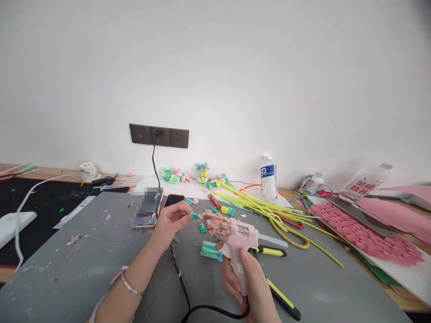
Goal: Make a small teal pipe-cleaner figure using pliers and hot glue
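Observation:
My right hand (pixel 251 280) is wrapped round the handle of a pale pink hot glue gun (pixel 240 235), with a clear glue stick (pixel 274 240) poking out of its back. Fuzzy, stringy residue covers the gun's front, and the nozzle points left. Just off that nozzle, my left hand (pixel 174 222) pinches a small teal fuzzy piece (pixel 194 216) between thumb and finger. I cannot tell whether piece and nozzle touch. Below the gun lies a teal and white pipe-cleaner bundle (pixel 211 250). Yellow-and-black pliers (pixel 281 294) rest partly behind my right hand.
Yellow pipe cleaners (pixel 266 208) spread across the right of the grey mat (pixel 101 273). A white bottle (pixel 268 179) and small fuzzy figures (pixel 202 172) stand by the wall. A phone (pixel 147 208) lies left of centre. The black cord (pixel 180 278) crosses the mat. Pink braided material (pixel 367 233) lies far right.

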The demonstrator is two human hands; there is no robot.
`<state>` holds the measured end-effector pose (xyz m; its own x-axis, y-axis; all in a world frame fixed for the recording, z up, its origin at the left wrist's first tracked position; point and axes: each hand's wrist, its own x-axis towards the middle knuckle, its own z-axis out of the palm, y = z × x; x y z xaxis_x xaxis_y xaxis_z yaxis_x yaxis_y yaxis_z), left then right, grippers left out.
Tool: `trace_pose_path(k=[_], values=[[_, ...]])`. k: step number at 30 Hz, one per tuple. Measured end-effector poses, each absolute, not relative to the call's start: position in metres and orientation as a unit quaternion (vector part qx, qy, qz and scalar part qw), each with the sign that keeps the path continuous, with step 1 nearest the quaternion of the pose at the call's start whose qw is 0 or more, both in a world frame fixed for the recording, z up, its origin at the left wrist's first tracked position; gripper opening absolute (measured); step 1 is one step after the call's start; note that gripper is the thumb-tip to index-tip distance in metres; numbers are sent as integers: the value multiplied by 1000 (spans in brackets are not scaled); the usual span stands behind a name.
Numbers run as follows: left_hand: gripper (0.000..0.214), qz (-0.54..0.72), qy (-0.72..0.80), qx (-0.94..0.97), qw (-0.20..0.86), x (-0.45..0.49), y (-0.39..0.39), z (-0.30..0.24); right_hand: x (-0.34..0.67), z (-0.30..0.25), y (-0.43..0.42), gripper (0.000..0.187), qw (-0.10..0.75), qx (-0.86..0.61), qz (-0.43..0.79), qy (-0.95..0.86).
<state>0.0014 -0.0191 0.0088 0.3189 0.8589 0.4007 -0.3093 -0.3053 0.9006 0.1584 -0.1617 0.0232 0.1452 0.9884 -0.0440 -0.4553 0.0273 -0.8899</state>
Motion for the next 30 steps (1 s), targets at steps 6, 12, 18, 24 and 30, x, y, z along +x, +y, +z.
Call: trace_pose_path(k=[6,12,18,24,30], values=[[18,532,212,608,550,2,-18,7,157,24,-161,53,630,-413,572,-325],[17,534,206,606,553,1,-19,8,156,25,-160,52,628,-419,571,-322],[18,527,218,609,551,1,-19,7,157,23,-159,52,625,-420,570,-328],[16,534,209,603,555,3,-20,10,157,24,-160,52,623,-430,565,-329],[18,537,214,602,551,1,-20,10,158,24,-160,51,630,-427,563,-323]])
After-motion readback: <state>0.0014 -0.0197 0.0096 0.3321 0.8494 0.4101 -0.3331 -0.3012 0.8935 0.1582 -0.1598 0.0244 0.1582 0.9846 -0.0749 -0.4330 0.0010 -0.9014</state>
